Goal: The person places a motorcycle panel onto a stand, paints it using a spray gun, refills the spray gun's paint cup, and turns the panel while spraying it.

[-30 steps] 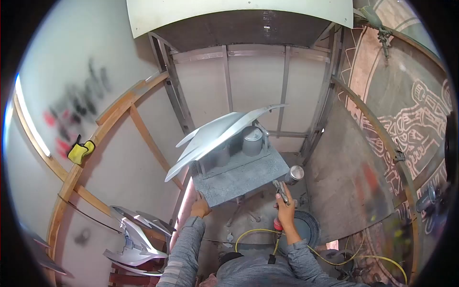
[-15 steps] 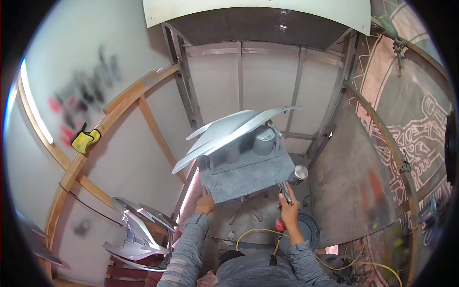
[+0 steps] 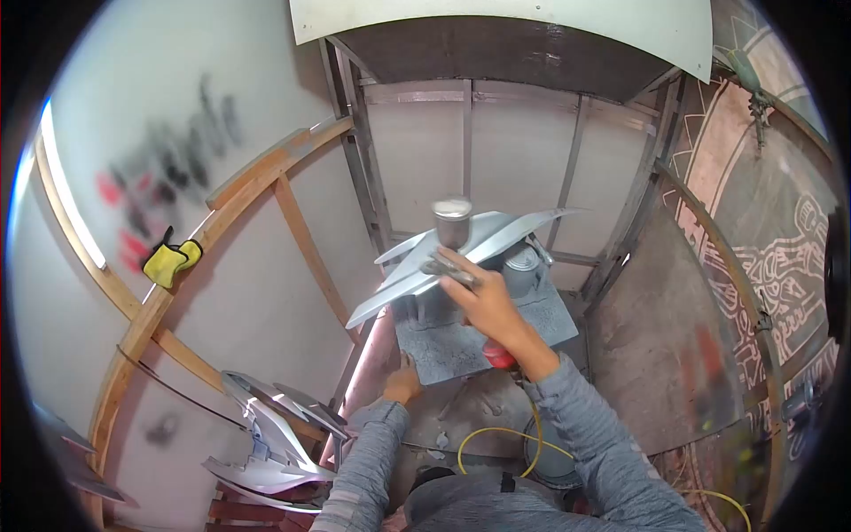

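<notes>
My right hand (image 3: 489,306) is closed around a spray gun (image 3: 436,266) with a metal paint cup (image 3: 452,223) on top. It holds the gun over a silver fairing-like panel (image 3: 496,241), in front of its middle. The panel rests raised above a grey paint-dusted board (image 3: 470,341), with a can (image 3: 521,270) under its right part. My left hand (image 3: 403,383) grips the board's left front corner; its fingers are partly hidden. A red fitting (image 3: 498,354) shows below my right wrist.
A yellow hose (image 3: 483,432) loops near my body. A dark bucket (image 3: 554,457) stands on the floor to the right. More silver panels (image 3: 279,434) lie at lower left. A yellow-black cloth (image 3: 168,260) hangs on a wooden beam (image 3: 239,208).
My right hand has moved the spray gun up and left, from beside the board's right front corner to over the silver panel. The left hand stays at the board's corner. The view has shifted slightly.
</notes>
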Demonstrator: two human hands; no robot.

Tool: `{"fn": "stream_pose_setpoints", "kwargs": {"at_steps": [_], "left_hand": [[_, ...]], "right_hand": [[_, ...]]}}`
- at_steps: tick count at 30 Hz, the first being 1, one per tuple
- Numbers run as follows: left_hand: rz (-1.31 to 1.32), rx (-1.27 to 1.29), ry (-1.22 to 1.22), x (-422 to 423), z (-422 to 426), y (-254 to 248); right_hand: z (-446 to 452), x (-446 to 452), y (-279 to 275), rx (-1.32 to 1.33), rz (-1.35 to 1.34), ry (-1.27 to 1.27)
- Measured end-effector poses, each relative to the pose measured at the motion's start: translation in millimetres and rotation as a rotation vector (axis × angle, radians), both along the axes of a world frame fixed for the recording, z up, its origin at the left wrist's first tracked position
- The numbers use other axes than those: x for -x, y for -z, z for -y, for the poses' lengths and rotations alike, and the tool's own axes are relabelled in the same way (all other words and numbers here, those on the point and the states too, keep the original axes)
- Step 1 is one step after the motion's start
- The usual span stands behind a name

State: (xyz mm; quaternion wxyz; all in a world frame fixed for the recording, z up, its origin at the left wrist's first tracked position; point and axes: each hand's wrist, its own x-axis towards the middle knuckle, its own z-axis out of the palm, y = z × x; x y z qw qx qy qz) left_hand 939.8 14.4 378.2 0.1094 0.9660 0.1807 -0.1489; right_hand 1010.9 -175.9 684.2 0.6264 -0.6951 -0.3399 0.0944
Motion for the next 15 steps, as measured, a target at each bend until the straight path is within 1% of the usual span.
{"fn": "stream_pose_setpoints", "kwargs": {"at_steps": [1, 2, 3, 5, 6, 8, 9, 11, 13, 15], "left_hand": [[0.013, 0.049, 0.006, 0.6, -4.2, 0.1], [0.024, 0.099, 0.013, 0.1, -8.2, 0.1], [0.022, 0.099, 0.018, 2.9, -7.6, -10.2], [-0.004, 0.188, -0.010, 9.5, -4.1, -36.1], [-0.002, 0.189, -0.005, 6.6, -6.3, -36.7], [-0.019, 0.222, -0.024, 4.9, -10.5, -27.5], [-0.022, 0.222, -0.019, 3.6, -12.7, -21.4], [-0.027, 0.082, 0.035, -1.7, -18.1, -13.3], [-0.032, 0.069, 0.052, -0.9, -21.9, -21.0], [-0.034, 0.063, 0.065, -1.4, -26.9, -17.3]], "right_hand": [[-17.2, -4.3, -8.7, 0.010, 0.015, -0.034], [-33.2, -7.3, -19.5, 0.028, -0.034, -0.089], [-50.7, -13.2, -25.3, 0.028, -0.035, -0.085], [-83.3, -27.1, -36.7, 0.031, 0.038, -0.120], [-95.4, -33.9, -44.8, 0.032, 0.041, -0.116], [-113.0, -46.0, -62.4, 0.289, -0.036, -0.134], [-119.2, -58.0, -61.0, 0.289, -0.039, -0.130], [-133.3, -90.6, -49.9, 0.288, -0.011, -0.016], [-124.4, -127.0, -51.1, 0.397, 0.006, 0.070], [-96.3, -152.2, -57.2, 0.333, -0.002, 0.118]]}}
